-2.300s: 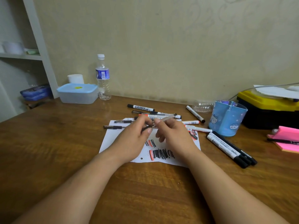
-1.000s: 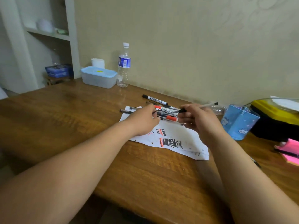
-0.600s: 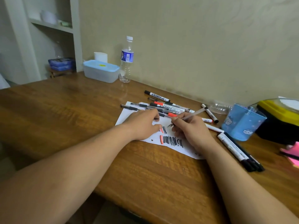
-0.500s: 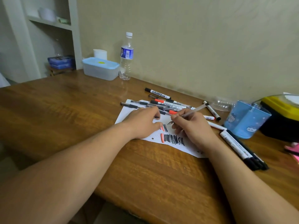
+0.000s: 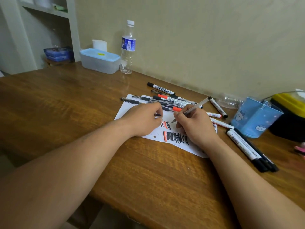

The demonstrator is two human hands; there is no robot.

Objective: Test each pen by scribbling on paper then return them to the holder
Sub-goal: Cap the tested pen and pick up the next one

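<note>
My right hand [image 5: 196,124] grips a clear-barrelled pen [image 5: 196,107] in a writing hold, its tip touching the white paper [image 5: 125,109] beside black and orange scribbles [image 5: 176,138]. My left hand [image 5: 145,120] rests on the paper and pinches a small dark pen cap [image 5: 158,115]. Several pens and markers [image 5: 166,100] lie heaped at the paper's far edge. The blue pen holder [image 5: 255,117] stands to the right, with three black-capped markers [image 5: 247,149] lying in front of it.
A clear water bottle [image 5: 128,48] and a blue-lidded plastic box [image 5: 99,61] stand at the back left by the wall. A yellow and black case [image 5: 290,111] sits at the right edge behind the holder. The wooden table's near edge runs below my forearms.
My hands pulled the cap off the pen. My right hand turned the pen into a writing hold and lowered its tip onto the paper; my left hand settled on the sheet.
</note>
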